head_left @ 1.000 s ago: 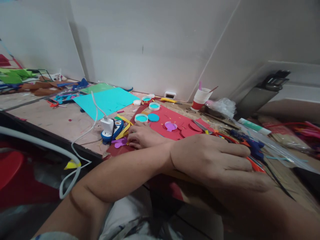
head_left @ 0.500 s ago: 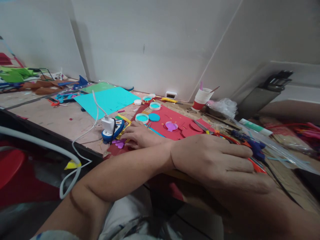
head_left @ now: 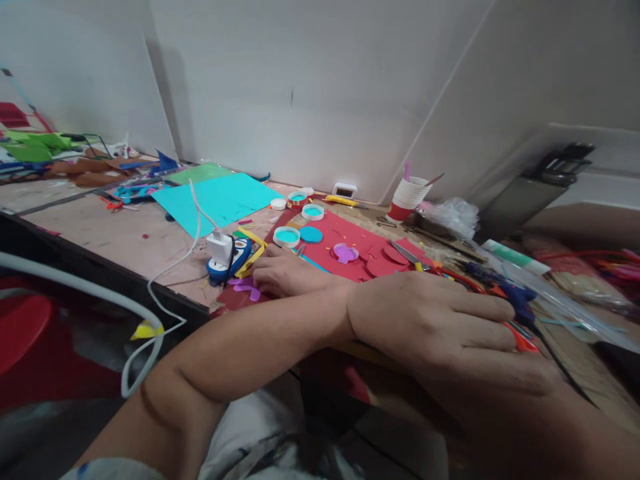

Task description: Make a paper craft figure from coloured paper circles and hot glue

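My left arm comes in from the lower left, and my left hand (head_left: 435,327) lies across my right forearm. Its fingers are stretched out and slightly apart, with the thumb hidden. Beneath it my right arm reaches leftward, partly covered by my left wrist. My right hand (head_left: 285,270) rests low at the table's front, loosely bent, with no held object visible. Its fingertips are beside purple cut-out pieces (head_left: 245,287) and a yellow strip-like thing (head_left: 254,257). Just left is a blue power strip (head_left: 220,272) carrying a white plug adapter (head_left: 220,247).
Red sheet (head_left: 360,233) holds a lid with purple inside (head_left: 345,253) and scissors (head_left: 406,253). Behind lie cyan-filled lids (head_left: 287,236), a cyan sheet (head_left: 220,200) and a yellow cutter (head_left: 345,201). Paper cups (head_left: 407,200) stand near the wall. A glue gun (head_left: 517,297) lies right.
The whole view has shifted slightly. My right hand has drawn a little to the right, and its fingers are more bent, showing more of the purple pieces. My left hand stays on my right forearm.
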Demonstrator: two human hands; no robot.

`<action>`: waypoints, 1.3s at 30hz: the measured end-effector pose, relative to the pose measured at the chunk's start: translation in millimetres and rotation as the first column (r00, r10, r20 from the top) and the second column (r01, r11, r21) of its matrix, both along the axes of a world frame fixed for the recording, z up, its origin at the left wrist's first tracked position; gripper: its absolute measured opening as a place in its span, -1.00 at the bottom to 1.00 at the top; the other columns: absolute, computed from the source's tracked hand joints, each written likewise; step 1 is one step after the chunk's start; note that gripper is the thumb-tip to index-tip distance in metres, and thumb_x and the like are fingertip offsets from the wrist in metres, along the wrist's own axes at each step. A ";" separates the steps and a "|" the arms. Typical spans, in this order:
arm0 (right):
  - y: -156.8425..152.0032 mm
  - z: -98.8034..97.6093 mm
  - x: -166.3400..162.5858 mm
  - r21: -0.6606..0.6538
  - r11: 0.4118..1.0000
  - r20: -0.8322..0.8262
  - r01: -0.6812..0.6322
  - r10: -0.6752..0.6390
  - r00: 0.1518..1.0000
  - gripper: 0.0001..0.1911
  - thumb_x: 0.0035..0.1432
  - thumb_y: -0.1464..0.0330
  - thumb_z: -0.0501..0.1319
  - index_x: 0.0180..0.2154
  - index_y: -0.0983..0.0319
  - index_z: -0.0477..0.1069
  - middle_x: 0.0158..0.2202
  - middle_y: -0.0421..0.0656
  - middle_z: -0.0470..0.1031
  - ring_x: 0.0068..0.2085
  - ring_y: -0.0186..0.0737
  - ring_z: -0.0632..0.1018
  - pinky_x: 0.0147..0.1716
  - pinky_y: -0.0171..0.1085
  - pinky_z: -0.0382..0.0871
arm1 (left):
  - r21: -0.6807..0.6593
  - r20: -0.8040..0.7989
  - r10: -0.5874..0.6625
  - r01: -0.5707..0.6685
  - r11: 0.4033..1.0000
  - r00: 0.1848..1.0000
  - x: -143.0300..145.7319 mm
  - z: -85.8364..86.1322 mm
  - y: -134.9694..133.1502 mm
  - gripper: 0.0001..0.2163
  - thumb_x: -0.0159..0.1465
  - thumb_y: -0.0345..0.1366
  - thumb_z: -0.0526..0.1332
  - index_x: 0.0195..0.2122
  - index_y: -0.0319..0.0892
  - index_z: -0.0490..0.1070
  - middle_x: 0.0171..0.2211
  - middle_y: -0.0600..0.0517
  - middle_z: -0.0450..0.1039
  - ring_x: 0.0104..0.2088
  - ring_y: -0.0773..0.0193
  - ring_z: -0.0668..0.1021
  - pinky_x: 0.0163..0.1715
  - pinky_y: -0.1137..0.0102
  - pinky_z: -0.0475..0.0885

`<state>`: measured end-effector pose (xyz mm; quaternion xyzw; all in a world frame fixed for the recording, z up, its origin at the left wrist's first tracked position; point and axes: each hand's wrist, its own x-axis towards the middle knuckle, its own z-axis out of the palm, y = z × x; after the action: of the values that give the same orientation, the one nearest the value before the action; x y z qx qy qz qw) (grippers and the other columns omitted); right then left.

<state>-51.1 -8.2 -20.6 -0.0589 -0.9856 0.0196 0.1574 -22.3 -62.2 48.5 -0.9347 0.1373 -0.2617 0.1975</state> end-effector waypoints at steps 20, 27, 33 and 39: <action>-8.2 5.3 -3.9 -0.277 0.917 0.156 0.288 -0.252 0.955 -0.83 0.10 0.44 0.21 -0.23 0.20 0.48 -0.22 -0.15 0.53 -0.15 -0.15 0.40 -0.12 -0.15 0.10 | 0.114 0.098 0.077 -0.088 0.990 0.992 -8.9 10.0 -5.1 -0.68 0.38 -0.32 0.01 -0.21 0.02 0.59 -0.22 0.07 0.55 -0.13 0.35 0.54 0.00 0.46 0.40; -6.2 10.5 -7.8 -0.259 0.935 0.204 0.242 -0.192 0.960 -0.85 0.09 0.45 0.17 -0.26 0.20 0.45 -0.14 -0.13 0.49 -0.07 -0.09 0.35 -0.27 -0.21 0.10 | 0.115 0.160 0.006 -0.025 0.993 0.987 -7.9 9.6 -2.6 -0.72 0.35 -0.34 0.07 -0.28 0.05 0.59 -0.24 0.08 0.56 -0.11 0.36 0.54 -0.02 0.49 0.39; -4.0 6.7 -4.4 -0.275 0.952 0.115 0.137 -0.109 0.987 -0.86 0.06 0.51 0.16 -0.30 0.22 0.42 -0.22 -0.15 0.50 -0.13 -0.16 0.37 -0.18 -0.19 0.11 | 0.133 0.118 0.036 -0.051 0.990 0.992 -1.7 2.1 -0.1 -0.64 0.40 -0.27 -0.06 -0.14 0.17 0.55 -0.13 0.16 0.56 -0.13 0.40 0.55 -0.03 0.53 0.41; -2.4 11.5 -3.2 -0.648 0.757 -0.089 0.082 -0.183 0.979 -0.84 0.11 0.48 0.17 -0.23 0.24 0.44 -0.24 -0.17 0.51 -0.18 -0.26 0.44 -0.13 -0.24 0.22 | 0.176 0.206 -0.058 0.022 0.984 0.977 2.4 -4.2 6.7 -0.67 0.38 -0.27 -0.01 -0.21 0.15 0.57 -0.21 0.14 0.58 -0.18 0.40 0.56 -0.21 0.54 0.48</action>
<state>-54.3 -10.6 -9.1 -0.1773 -0.8984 0.3480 0.2009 -19.8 -55.5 44.3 -0.8782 0.1566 -0.3500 0.2859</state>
